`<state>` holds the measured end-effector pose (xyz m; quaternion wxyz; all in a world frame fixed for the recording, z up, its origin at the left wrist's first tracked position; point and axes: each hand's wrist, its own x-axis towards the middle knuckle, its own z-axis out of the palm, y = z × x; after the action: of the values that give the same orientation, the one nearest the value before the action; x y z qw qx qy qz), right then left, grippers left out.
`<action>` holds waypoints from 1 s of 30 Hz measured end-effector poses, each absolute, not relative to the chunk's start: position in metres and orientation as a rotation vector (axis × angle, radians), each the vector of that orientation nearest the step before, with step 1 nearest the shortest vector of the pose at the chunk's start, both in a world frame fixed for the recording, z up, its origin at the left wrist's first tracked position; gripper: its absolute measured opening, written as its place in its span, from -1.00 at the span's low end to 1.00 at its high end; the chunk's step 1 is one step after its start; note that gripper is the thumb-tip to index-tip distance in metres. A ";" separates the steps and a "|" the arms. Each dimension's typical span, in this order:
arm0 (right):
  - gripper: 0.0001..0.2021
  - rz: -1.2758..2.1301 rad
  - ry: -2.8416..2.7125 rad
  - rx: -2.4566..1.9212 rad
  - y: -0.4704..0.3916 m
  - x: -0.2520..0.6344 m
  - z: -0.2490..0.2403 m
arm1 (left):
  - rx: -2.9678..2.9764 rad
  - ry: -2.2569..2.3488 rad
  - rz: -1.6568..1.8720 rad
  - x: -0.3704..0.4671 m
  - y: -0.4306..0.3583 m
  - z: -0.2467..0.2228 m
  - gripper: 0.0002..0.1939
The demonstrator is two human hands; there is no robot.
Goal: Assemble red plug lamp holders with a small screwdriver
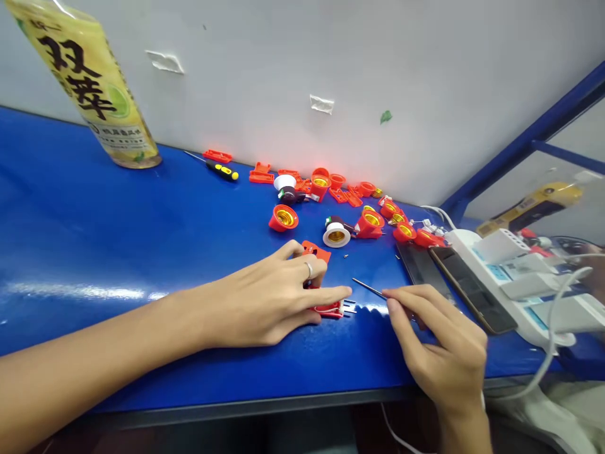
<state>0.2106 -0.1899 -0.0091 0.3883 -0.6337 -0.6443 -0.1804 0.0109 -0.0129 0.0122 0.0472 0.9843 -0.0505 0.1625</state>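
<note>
My left hand, with a ring on one finger, is closed over a red plug housing lying on the blue table. Two metal prongs stick out of its right end, and a white wire shows inside; the hand hides most of it. A red piece shows just behind the fingers. To the right, my right hand pinches a thin metal screwdriver shaft, whose tip points left towards the prongs without touching them. The screwdriver's handle is mostly hidden in the hand.
Red sockets, a white-rimmed socket and red shells lie behind the hands. A black and yellow screwdriver and a tall bottle stand further left. Right are a phone, a white power strip and cables.
</note>
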 end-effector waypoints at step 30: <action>-0.91 -0.420 -1.614 -1.684 -0.186 0.218 -0.023 | 2.997 0.274 0.862 0.017 0.016 0.008 -0.77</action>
<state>0.2182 -0.1864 -0.0234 0.3763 -0.6583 -0.6309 -0.1642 0.0166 0.0158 0.0077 0.0057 0.9573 0.0875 0.2753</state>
